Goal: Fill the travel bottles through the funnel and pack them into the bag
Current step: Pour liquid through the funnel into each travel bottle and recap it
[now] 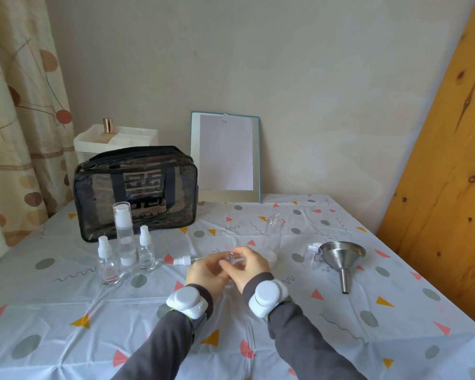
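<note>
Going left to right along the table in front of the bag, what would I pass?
Small spray bottle, tall pump bottle, second spray bottle, loose spray top, held bottle, open bottle, clear cap, funnel.

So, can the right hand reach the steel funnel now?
Probably yes: the funnel lies right of the right hand, with bare tablecloth before its spout, but that hand pinches the small bottle.

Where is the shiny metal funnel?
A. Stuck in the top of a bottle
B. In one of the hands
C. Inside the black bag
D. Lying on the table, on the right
D: the funnel lies on its side on the tablecloth, while the left hand and right hand hold only a small clear bottle.
</note>
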`<act>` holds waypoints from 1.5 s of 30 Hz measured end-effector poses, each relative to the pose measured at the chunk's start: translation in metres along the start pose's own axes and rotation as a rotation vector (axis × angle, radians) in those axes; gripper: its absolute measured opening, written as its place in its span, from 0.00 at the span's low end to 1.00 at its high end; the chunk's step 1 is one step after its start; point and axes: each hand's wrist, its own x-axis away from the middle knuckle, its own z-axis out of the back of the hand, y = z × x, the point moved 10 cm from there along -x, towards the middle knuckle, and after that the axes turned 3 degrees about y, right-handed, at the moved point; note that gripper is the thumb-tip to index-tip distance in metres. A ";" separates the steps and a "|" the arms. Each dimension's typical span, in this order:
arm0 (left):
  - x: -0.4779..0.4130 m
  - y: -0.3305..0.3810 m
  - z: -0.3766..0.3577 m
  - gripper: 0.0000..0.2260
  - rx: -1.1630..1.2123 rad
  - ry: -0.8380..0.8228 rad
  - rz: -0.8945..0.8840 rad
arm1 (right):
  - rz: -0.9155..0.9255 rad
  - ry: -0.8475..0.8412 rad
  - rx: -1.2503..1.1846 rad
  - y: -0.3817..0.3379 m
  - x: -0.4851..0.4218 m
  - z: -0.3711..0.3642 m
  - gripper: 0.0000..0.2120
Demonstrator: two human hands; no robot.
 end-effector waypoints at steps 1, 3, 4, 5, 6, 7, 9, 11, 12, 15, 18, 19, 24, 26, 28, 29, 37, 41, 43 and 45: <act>0.001 0.000 -0.001 0.15 0.001 -0.002 0.002 | -0.008 0.021 0.000 0.002 -0.001 0.002 0.18; 0.001 0.000 -0.002 0.16 0.010 -0.006 0.004 | -0.015 0.038 -0.009 0.003 -0.003 0.002 0.16; 0.002 -0.001 -0.002 0.17 0.018 -0.013 0.001 | -0.015 0.036 -0.012 0.003 -0.003 0.000 0.16; 0.001 0.002 -0.003 0.17 0.018 -0.027 -0.011 | -0.012 0.036 -0.009 0.002 -0.004 0.001 0.15; 0.001 0.001 -0.004 0.19 0.015 -0.041 -0.025 | -0.008 0.030 -0.001 0.002 -0.004 -0.001 0.15; 0.000 0.002 -0.005 0.19 0.009 -0.053 -0.033 | 0.002 0.023 0.013 0.001 -0.006 0.000 0.14; 0.002 0.003 -0.007 0.17 0.002 -0.078 -0.043 | 0.018 0.008 0.057 -0.002 -0.006 0.000 0.12; 0.007 -0.001 -0.008 0.20 0.031 -0.119 -0.016 | 0.029 0.006 0.063 -0.002 -0.006 -0.001 0.12; 0.007 0.000 -0.007 0.22 0.093 -0.131 -0.007 | 0.026 0.012 0.059 -0.002 -0.006 0.000 0.14; 0.002 0.004 0.022 0.19 0.100 0.005 -0.032 | 0.026 0.018 0.075 -0.001 -0.005 -0.001 0.16; -0.011 0.003 0.060 0.14 -0.107 0.195 -0.046 | 0.004 0.010 0.032 0.003 -0.005 0.000 0.17; -0.014 -0.002 0.065 0.15 -0.216 0.193 -0.038 | -0.002 0.004 0.026 0.006 -0.003 -0.002 0.18; -0.032 -0.023 0.051 0.25 -0.790 0.012 -0.047 | -0.005 -0.011 0.037 0.006 -0.005 -0.004 0.21; -0.034 -0.030 0.048 0.23 -0.884 -0.008 -0.012 | -0.003 -0.019 0.024 0.006 -0.005 -0.004 0.21; -0.036 -0.039 0.045 0.20 -0.895 -0.043 0.059 | 0.000 -0.020 0.030 0.005 -0.005 -0.003 0.22; -0.036 -0.043 0.045 0.19 -0.901 -0.057 0.085 | 0.005 -0.020 0.036 0.005 -0.005 -0.003 0.22; -0.041 -0.045 0.045 0.15 -0.930 -0.088 0.043 | 0.014 0.002 0.028 0.003 -0.003 -0.002 0.21; -0.041 -0.023 0.057 0.16 -0.680 0.070 0.026 | 0.008 0.005 0.021 0.004 -0.003 -0.002 0.20; -0.037 -0.002 0.072 0.14 -0.481 0.224 -0.001 | 0.009 0.016 0.006 0.004 -0.002 -0.001 0.19; -0.036 0.018 0.080 0.12 -0.317 0.268 -0.027 | 0.019 0.019 0.007 0.002 -0.001 -0.002 0.19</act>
